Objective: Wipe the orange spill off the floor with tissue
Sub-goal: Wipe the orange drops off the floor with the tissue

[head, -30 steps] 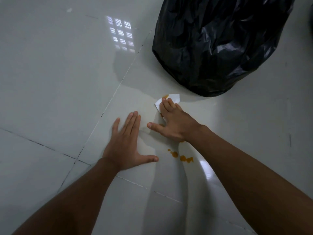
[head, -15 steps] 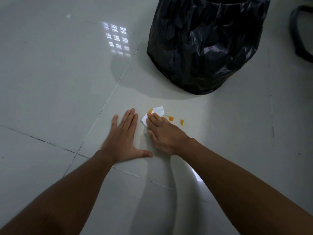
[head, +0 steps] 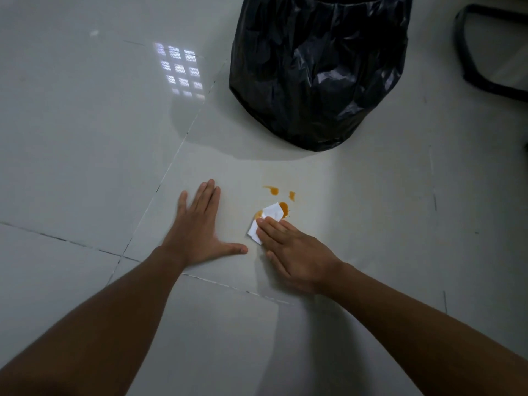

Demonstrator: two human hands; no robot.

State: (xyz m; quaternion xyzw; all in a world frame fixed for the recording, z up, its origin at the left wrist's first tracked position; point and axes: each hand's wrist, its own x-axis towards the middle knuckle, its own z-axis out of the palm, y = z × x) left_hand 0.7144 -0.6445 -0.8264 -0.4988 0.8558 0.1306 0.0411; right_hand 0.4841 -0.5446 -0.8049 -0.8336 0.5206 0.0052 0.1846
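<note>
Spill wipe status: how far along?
Done: the tissue is down on the near edge of the orange spill. In hand: the right hand presses it to the floor with flat fingers; the left hand braces flat alongside. Left: orange blobs show beside and beyond the tissue, so most of the wiping looks undone.

black bin bag (head: 317, 70) blocking beyond, bare floor (head: 71, 138) open leftward

Black bag (head: 320, 72), crinkled and glossy, stands at top centre, its top cut by the frame edge. Dark curved bar (head: 460, 52) at top right, apart from the bag; kind unclear. Window reflection (head: 180, 71), a grid of bright panes, left of the bag. Grout lines (head: 85, 246) cross at lower left.
</note>
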